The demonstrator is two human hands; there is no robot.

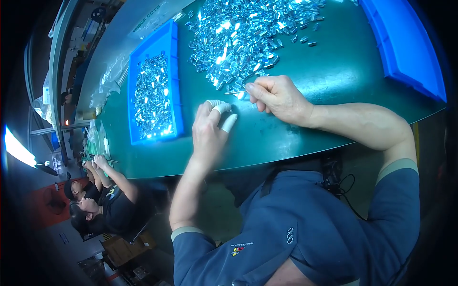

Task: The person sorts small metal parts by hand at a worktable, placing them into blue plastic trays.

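Observation:
My right hand (281, 99) is closed around a thin metal rod-like tool (233, 92), whose tip points left over the near edge of a heap of small shiny metal pieces (234, 45). To its left, my left hand (207, 128) is just above the green table (267, 136), with pale finger cots (220, 106) on the thumb and some fingers. Its fingers are curled toward the thumb; whatever they may hold is too small to make out. A blue tray (177, 95) with many similar shiny pieces (151, 97) stands left of that hand.
Another blue tray (405, 43) lies at the far right edge of the table. Clear plastic bags (109, 78) rest beyond the left tray. Two people (112, 205) work farther along at the left. The table's curved front edge runs close to my body.

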